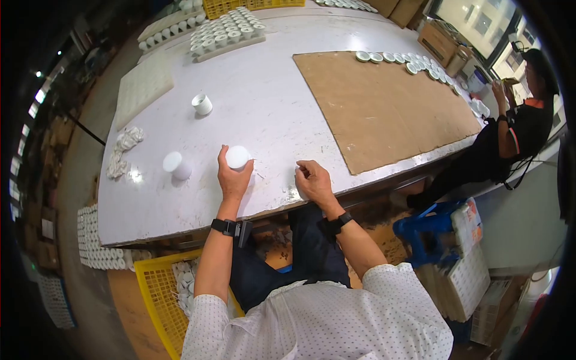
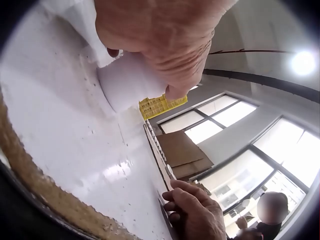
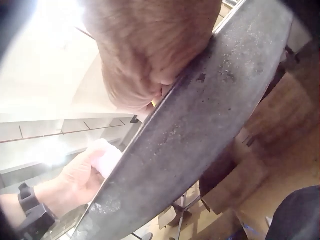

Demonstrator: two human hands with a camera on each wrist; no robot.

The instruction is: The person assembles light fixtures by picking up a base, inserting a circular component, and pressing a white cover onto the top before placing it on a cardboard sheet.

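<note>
My left hand [image 1: 234, 180] grips a white cylinder [image 1: 238, 157] standing on the table, thumb and fingers round its sides. Its smooth round top faces up in the head view; in the left wrist view its white side [image 2: 127, 82] shows under the palm. To its left stands a similar white cylinder [image 1: 174, 163] with a smooth top. Farther back is a white cup-shaped piece [image 1: 202, 105] with its hollow end up. My right hand [image 1: 314, 180] rests at the table's near edge, fingers loosely curled, with nothing visible in them.
A crumpled cloth [image 1: 125, 149] and a pale tray [image 1: 144, 87] lie at the left. Behind is a tray of white cups [image 1: 228, 33]. Brown cardboard [image 1: 390, 108] with round white pieces [image 1: 414, 63] covers the right. A yellow crate [image 1: 150, 300] stands below; another person [image 1: 510, 132] stands right.
</note>
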